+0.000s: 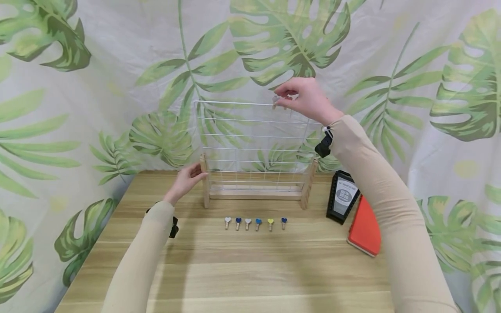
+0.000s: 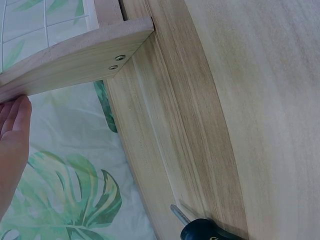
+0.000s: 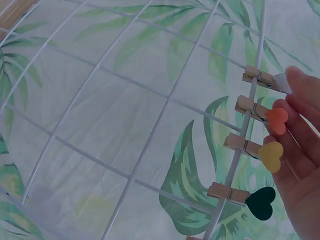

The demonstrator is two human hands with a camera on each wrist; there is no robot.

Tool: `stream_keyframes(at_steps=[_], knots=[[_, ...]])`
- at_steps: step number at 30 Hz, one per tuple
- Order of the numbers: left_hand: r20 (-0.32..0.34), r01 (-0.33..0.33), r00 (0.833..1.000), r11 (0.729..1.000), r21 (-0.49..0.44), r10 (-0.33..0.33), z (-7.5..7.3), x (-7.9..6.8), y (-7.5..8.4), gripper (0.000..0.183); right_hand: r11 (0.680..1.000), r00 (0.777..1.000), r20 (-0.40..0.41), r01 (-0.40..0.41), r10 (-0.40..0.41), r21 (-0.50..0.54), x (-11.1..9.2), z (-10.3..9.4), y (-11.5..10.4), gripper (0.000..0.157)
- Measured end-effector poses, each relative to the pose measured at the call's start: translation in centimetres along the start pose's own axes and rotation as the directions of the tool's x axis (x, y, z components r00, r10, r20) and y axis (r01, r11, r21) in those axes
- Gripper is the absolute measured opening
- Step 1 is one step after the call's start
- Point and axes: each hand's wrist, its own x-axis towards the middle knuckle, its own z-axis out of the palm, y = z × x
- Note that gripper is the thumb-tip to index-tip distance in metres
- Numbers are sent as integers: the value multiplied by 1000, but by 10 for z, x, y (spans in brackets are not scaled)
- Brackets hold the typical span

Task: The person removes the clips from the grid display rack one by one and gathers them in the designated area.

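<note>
A white wire grid (image 1: 254,148) stands upright in a wooden stand (image 1: 256,195) on the table. My left hand (image 1: 185,182) grips the stand's left post (image 2: 80,55), thumb across the front and fingers behind. High at the grid's top wire, my right hand (image 1: 307,99) pinches the white heart of a mini clothespin (image 3: 265,80), whose wooden jaws are on the wire. Alongside it on that wire sit clothespins with an orange heart (image 3: 276,121), a yellow heart (image 3: 271,157) and a dark green heart (image 3: 261,203). The orange and yellow hearts overlap my fingers in the right wrist view.
Several heart clothespins (image 1: 258,224), white, blue and yellow, lie in a row on the table (image 1: 235,269) before the stand. At the right are a black box with a grey label (image 1: 343,196) and a red case (image 1: 365,230). A dark rounded thing (image 2: 202,229) with a metal tip shows low in the left wrist view.
</note>
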Motion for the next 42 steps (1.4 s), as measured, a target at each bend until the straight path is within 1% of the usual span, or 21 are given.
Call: stream_keyframes(at_steps=[7, 12, 19, 24, 27, 34, 42], knots=[[3, -11, 1000, 1000, 12, 11, 0, 1, 0, 62, 1000, 1000, 8, 3, -3, -3, 4, 3, -1, 20], [-2, -12, 1000, 1000, 10, 12, 1, 1, 2, 61, 999, 1000, -8, 17, -17, -29, 5, 3, -1, 18], [6, -11, 1000, 1000, 16, 11, 1, 0, 1, 62, 999, 1000, -6, -7, 6, -37, 6, 4, -1, 16], [9, -13, 1000, 1000, 16, 13, 2, -1, 2, 60, 999, 1000, -28, -11, 9, -44, 5, 7, -1, 16], [10, -6, 1000, 1000, 14, 6, 2, -3, 3, 60, 999, 999, -45, 8, -10, -49, 4, 9, -1, 15], [5, 0, 1000, 1000, 13, 0, 1, -3, 3, 63, 994, 993, -88, 77, -84, -80, 4, 10, -1, 11], [4, 7, 1000, 1000, 12, -7, 0, -2, 4, 63, 990, 986, -125, 101, -113, -94, 5, 10, -1, 9]])
